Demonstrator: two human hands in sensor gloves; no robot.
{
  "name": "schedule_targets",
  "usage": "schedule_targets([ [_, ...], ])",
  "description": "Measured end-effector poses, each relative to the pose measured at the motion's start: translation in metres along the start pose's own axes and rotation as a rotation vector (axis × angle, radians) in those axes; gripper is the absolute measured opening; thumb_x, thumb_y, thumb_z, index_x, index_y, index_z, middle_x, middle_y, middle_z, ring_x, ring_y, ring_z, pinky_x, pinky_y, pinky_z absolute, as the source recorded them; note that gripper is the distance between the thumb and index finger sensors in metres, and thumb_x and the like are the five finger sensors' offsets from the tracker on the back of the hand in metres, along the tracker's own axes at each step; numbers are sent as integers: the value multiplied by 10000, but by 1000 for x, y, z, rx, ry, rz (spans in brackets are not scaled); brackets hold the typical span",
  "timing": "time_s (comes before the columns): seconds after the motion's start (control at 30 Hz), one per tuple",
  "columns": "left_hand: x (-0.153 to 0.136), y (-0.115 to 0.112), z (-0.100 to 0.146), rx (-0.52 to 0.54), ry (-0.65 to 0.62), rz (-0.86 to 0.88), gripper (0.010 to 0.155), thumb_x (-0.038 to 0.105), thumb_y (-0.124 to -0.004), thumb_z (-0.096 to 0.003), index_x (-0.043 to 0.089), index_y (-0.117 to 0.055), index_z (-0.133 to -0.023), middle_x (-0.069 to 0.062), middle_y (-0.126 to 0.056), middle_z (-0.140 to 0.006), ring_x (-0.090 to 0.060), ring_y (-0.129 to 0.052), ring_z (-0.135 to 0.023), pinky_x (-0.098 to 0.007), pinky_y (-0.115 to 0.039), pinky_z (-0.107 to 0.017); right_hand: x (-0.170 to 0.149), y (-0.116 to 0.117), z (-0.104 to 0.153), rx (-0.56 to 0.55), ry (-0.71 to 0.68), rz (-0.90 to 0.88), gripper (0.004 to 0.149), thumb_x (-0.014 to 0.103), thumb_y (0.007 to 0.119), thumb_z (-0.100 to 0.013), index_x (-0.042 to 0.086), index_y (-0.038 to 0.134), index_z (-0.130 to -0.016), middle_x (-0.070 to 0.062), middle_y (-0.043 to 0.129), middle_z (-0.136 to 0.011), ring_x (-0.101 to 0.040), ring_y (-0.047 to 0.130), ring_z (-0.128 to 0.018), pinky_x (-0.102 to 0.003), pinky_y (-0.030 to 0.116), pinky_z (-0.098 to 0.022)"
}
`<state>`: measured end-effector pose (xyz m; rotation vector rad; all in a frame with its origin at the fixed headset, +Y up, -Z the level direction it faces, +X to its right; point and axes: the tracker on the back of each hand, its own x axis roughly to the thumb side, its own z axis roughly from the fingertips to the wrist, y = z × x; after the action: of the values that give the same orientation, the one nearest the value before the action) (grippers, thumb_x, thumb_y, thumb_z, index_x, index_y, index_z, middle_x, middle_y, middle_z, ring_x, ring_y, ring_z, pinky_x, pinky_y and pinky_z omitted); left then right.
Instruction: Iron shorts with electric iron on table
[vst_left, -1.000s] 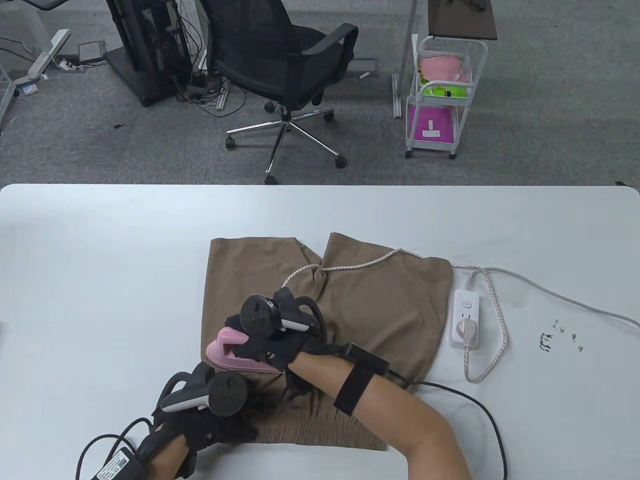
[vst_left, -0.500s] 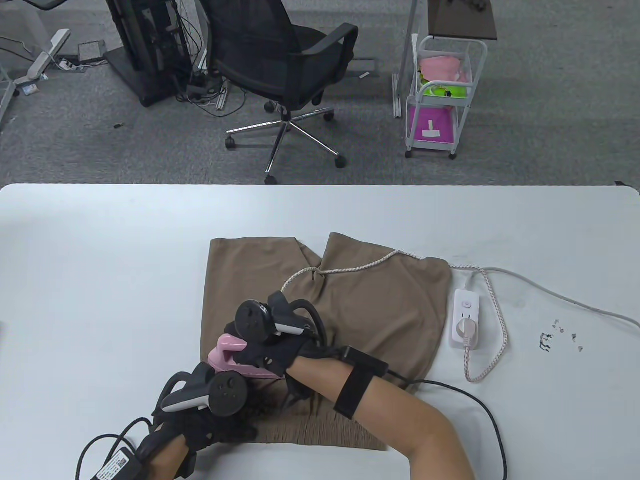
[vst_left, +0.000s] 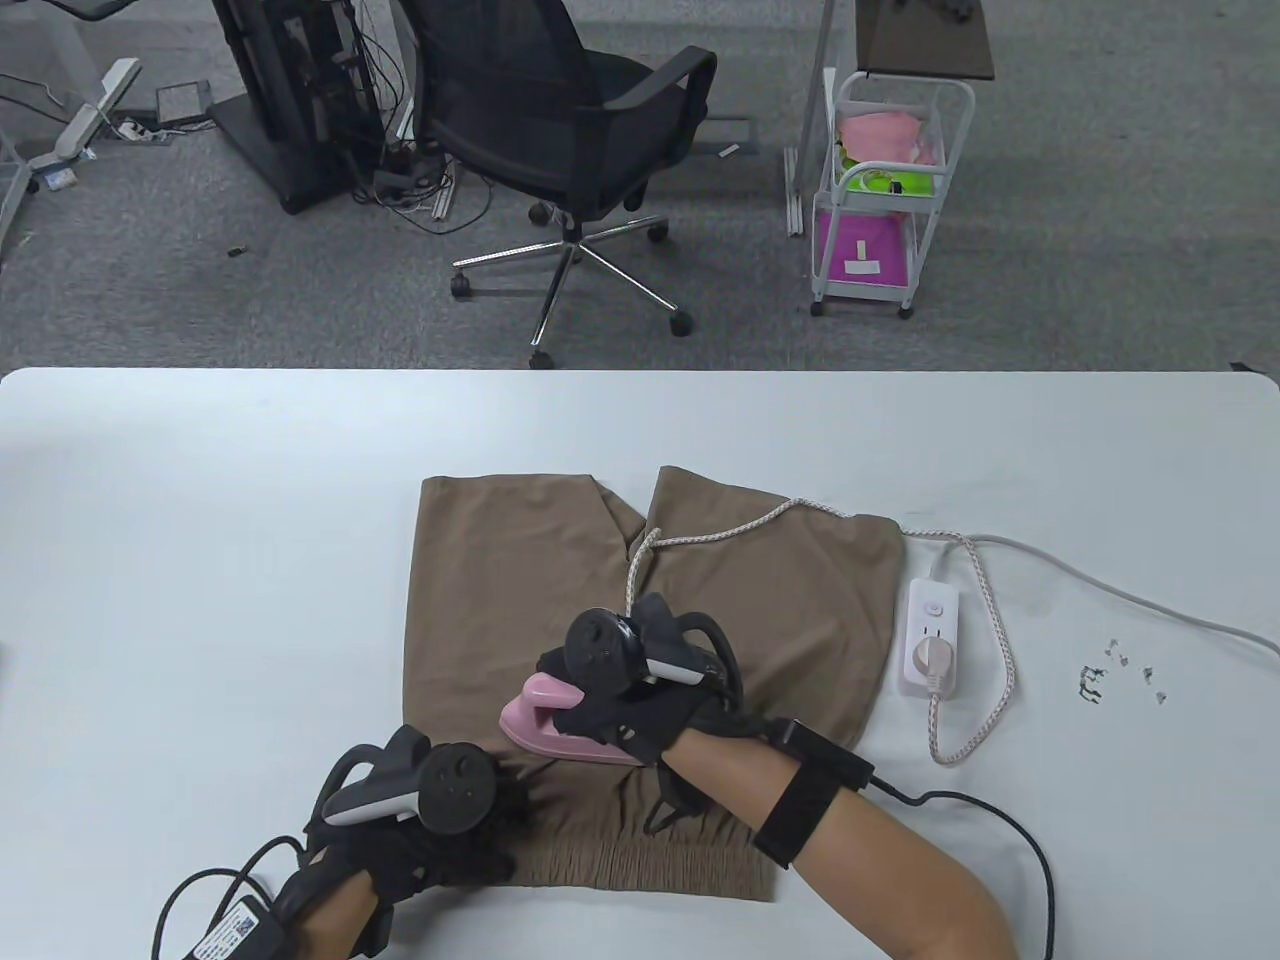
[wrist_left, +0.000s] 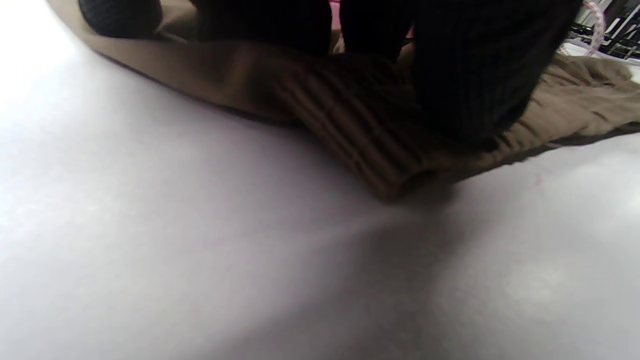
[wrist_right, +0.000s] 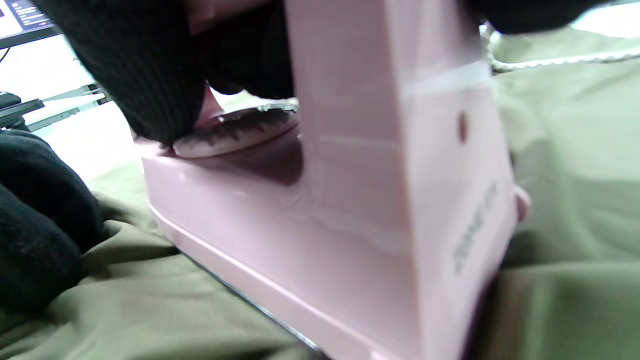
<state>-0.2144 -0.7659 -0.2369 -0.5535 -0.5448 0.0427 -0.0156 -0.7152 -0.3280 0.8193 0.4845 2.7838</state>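
Observation:
Brown shorts (vst_left: 760, 600) lie flat on the white table (vst_left: 200, 520), waistband toward me. My right hand (vst_left: 625, 715) grips the handle of a small pink iron (vst_left: 545, 725) that sits soleplate down on the shorts near the waistband. In the right wrist view the iron (wrist_right: 360, 200) fills the frame on the cloth (wrist_right: 575, 150). My left hand (vst_left: 470, 830) presses the waistband's left corner onto the table; in the left wrist view its fingers (wrist_left: 475, 75) rest on the ribbed waistband (wrist_left: 360, 135).
The iron's braided cord (vst_left: 760, 525) runs across the shorts to a white power strip (vst_left: 932, 640) right of them. Small dark bits (vst_left: 1095, 685) lie further right. An office chair (vst_left: 560, 130) and a white cart (vst_left: 885, 180) stand beyond the table.
My right hand has slid the iron to the right along the shorts near the waistband, and the cord has followed. My left hand has stayed on the waistband corner.

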Motion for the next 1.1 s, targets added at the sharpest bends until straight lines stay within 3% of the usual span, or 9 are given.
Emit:
schedule_targets([
  [0.13, 0, 0, 0, -1, -1, 1, 715, 594, -844, -434, 422, -524, -1049, 39, -500, -1108, -239, -615, -945, -657, -494, -766, -17, -3, 3, 24, 27, -149, 561, 542, 909, -520, 395, 708, -1023, 108, 876, -706, -116, 950, -453, -480, 817, -264],
  [0.33, 0, 0, 0, 0, 0, 6, 713, 594, -845, -433, 425, -529, -1049, 42, -505, -1109, -236, -615, -944, -656, -494, -767, -45, -11, 3, 12, 60, -601, 538, 556, 877, -537, 351, 706, -1004, 94, 852, -746, -131, 946, -499, -497, 815, -299],
  [0.57, -1, 0, 0, -1, -5, 11, 704, 593, -846, -432, 420, -541, -1043, 36, -516, -1101, -238, -617, -939, -657, -491, -766, -68, -34, 14, -51, 58, -1027, 530, 492, 861, -566, 332, 627, -1015, 28, 733, -927, -246, 859, -818, -680, 725, -558],
  [0.63, -1, 0, 0, 1, -7, 11, 704, 595, -845, -431, 420, -543, -1042, 36, -517, -1100, -238, -617, -939, -657, -491, -766, -76, -44, 18, -97, 69, -1057, 520, 467, 862, -566, 324, 631, -1009, 19, 728, -940, -251, 851, -863, -732, 642, -619],
  [0.77, -2, 2, 0, -3, -17, 22, 690, 584, -842, -439, 413, -559, -1045, 31, -530, -1104, -241, -627, -943, -660, -494, -765, -95, -68, 29, -219, 93, -1001, 506, 420, 904, -538, 340, 671, -979, 27, 735, -957, -243, 841, -904, -735, 556, -662],
  [0.97, -1, 14, 7, 38, -44, 42, 640, 575, -784, -482, 337, -630, -1055, -22, -632, -1117, -303, -706, -973, -673, -521, -755, -133, -102, 45, -414, 134, -944, 488, 360, 970, -497, 341, 730, -921, 22, 753, -941, -246, 859, -901, -647, 617, -690],
  [1.1, -1, 29, 16, 135, -10, 56, 614, 576, -737, -504, 323, -639, -1056, -33, -637, -1125, -338, -694, -1004, -677, -517, -755, -165, -123, 54, -528, 188, -911, 486, 344, 991, -478, 348, 745, -898, 32, 760, -936, -240, 858, -905, -616, 624, -705],
])
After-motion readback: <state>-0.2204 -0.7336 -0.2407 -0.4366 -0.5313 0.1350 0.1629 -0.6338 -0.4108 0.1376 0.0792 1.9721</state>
